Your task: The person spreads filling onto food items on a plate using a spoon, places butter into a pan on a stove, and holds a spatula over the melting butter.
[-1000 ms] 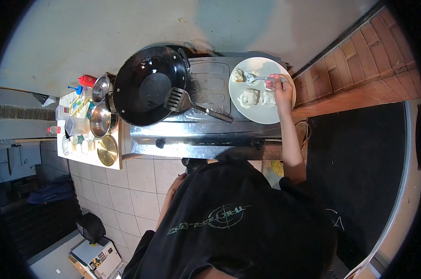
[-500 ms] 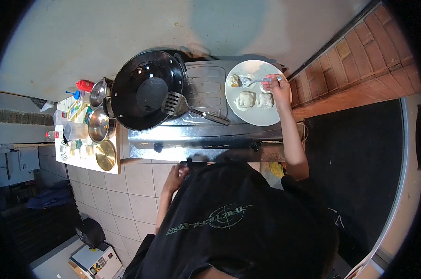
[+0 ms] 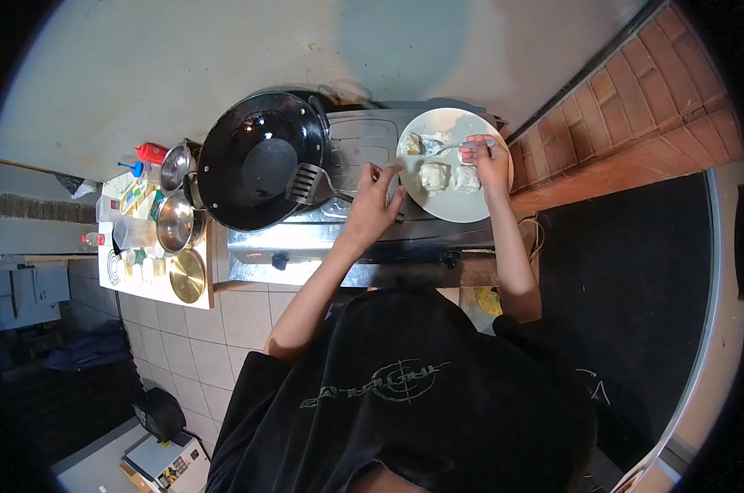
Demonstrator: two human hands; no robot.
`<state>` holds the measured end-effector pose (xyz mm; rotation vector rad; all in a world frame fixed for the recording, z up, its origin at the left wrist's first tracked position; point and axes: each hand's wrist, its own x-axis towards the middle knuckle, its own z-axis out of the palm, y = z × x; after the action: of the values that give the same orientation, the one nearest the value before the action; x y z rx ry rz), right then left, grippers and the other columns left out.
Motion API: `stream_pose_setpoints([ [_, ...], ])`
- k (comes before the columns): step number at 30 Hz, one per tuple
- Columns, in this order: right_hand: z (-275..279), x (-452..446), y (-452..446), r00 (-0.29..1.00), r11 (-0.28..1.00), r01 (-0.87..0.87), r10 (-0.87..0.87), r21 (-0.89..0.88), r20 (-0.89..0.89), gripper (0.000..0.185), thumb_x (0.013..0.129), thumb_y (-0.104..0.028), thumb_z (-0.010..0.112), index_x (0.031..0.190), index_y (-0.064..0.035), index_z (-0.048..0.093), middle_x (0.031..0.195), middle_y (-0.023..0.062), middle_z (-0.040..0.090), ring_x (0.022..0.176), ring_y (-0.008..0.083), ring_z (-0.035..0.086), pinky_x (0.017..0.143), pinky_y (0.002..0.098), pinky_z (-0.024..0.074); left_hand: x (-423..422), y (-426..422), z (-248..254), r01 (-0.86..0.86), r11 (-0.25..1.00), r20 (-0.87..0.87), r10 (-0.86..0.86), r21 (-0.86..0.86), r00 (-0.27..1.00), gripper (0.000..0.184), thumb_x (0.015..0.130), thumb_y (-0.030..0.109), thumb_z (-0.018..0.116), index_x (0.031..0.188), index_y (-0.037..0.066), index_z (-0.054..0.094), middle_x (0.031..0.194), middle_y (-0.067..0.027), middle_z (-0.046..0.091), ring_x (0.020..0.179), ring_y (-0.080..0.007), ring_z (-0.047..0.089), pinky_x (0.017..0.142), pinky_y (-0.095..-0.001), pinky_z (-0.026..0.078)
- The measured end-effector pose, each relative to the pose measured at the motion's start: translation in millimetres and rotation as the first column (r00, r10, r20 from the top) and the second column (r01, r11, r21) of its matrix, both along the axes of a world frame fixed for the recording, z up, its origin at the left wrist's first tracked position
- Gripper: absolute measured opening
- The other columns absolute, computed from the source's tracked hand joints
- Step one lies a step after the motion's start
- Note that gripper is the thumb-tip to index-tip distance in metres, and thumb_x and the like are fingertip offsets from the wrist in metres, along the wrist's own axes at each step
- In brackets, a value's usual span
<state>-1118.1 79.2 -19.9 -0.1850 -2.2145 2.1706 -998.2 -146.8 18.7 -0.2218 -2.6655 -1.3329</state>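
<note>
Running crosswise over the round white plate (image 3: 464,210), the slim metal utensil (image 3: 454,147), possibly a fork, has its handle pinched in the right hand (image 3: 492,171) and its head leftward among white-coated food pieces (image 3: 434,177). The left hand (image 3: 372,215), fingers apart, is just beside the plate's left rim, contact unclear, nearer the black round wok (image 3: 224,156) bearing a slotted metal turner (image 3: 308,185).
</note>
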Motion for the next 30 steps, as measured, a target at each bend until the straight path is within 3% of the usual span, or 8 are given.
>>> stream_pose_setpoints([
  [9, 6, 4, -5, 1.0, 1.0, 0.006, -0.006, 0.028, -0.014, 0.025, 0.102, -0.017, 0.045, 0.097, 0.0029, 0.06, 0.078, 0.0123, 0.068, 0.064, 0.0147, 0.065, 0.063, 0.0273, 0.0535, -19, 20, -19, -0.12, 0.985, -0.041, 0.115, -0.123, 0.992, 0.042, 0.088, 0.015, 0.062, 0.128, 0.005, 0.054, 0.102, -0.019, 0.041, 0.092, -0.0338, 0.048, 0.086, -0.0427, 0.043],
  [11, 8, 5, -5, 1.0, 1.0, 0.002, -0.002, 0.025, 0.003, 0.025, 0.102, -0.017, 0.045, 0.097, 0.0028, 0.06, 0.078, 0.0122, 0.068, 0.064, 0.0146, 0.064, 0.063, 0.0273, 0.0534, -21, 24, -18, -0.151, 0.955, -0.134, 0.12, -0.254, 0.984, 0.043, 0.088, 0.019, 0.063, 0.129, 0.009, 0.054, 0.101, -0.0184, 0.042, 0.091, -0.033, 0.048, 0.082, -0.0434, 0.044],
  [17, 2, 5, -3, 1.0, 1.0, -0.01, 0.01, 0.004, -0.003, 0.025, 0.102, -0.018, 0.046, 0.097, 0.0025, 0.06, 0.077, 0.012, 0.068, 0.063, 0.0143, 0.064, 0.063, 0.0272, 0.053, -25, 30, -12, -0.152, 0.87, -0.113, 0.111, -0.469, 0.987, 0.049, 0.089, 0.034, 0.061, 0.133, 0.013, 0.053, 0.106, -0.0161, 0.044, 0.097, -0.0315, 0.048, 0.082, -0.0425, 0.045],
  [28, 2, 3, -4, 1.0, 1.0, -0.005, 0.005, -0.019, 0.023, 0.026, 0.102, -0.02, 0.046, 0.097, 0.0027, 0.059, 0.076, 0.0126, 0.068, 0.063, 0.015, 0.064, 0.064, 0.0273, 0.0536, -29, 35, -25, -0.147, 0.843, -0.178, 0.062, -0.518, 0.982, 0.051, 0.091, 0.043, 0.057, 0.134, 0.016, 0.055, 0.103, -0.0148, 0.044, 0.093, -0.0306, 0.047, 0.079, -0.0418, 0.045],
  [30, 5, 1, -4, 0.999, 0.999, -0.033, 0.034, -0.025, 0.03, 0.031, 0.102, -0.027, 0.047, 0.1, 0.0019, 0.06, 0.083, 0.0138, 0.068, 0.07, 0.0161, 0.065, 0.068, 0.0285, 0.0547, -29, 36, -26, -0.139, 0.844, -0.174, 0.055, -0.518, 0.983, 0.051, 0.092, 0.044, 0.056, 0.134, 0.016, 0.055, 0.104, -0.0151, 0.044, 0.093, -0.0308, 0.047, 0.08, -0.0418, 0.044],
])
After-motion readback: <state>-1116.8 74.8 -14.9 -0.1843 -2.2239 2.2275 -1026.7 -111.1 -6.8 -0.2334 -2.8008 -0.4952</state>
